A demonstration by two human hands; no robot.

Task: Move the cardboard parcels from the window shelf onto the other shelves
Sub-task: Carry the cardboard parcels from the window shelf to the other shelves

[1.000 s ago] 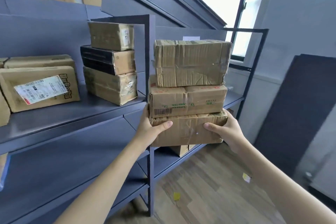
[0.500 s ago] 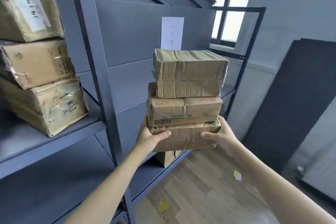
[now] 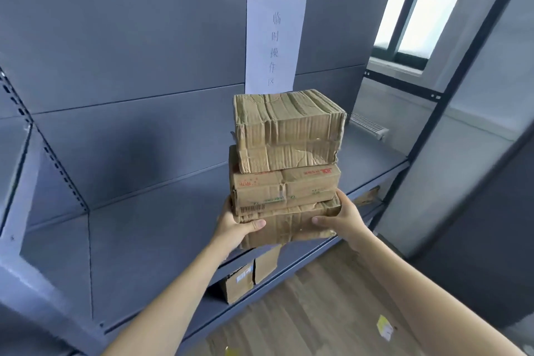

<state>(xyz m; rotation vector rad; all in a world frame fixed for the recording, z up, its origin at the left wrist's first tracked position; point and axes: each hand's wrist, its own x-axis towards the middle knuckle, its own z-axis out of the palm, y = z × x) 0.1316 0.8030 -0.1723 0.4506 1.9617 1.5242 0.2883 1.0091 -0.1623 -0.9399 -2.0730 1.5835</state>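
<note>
Facing grey metal shelf (image 3: pixel 150 254), paper sign (image 3: pixel 274 40), window (image 3: pixel 416 17), wood floor (image 3: pixel 318 312)

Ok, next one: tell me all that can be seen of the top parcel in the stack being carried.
The top parcel is a brown corrugated cardboard box, badly creased and dented, with clear tape over its front and ragged edges. It lies flat, turned a little askew, on the middle parcel, which rests on the bottom parcel. Neither hand touches it: the left hand and right hand grip the stack lower down. It is in front of the grey shelf, below a white paper sign.
</note>
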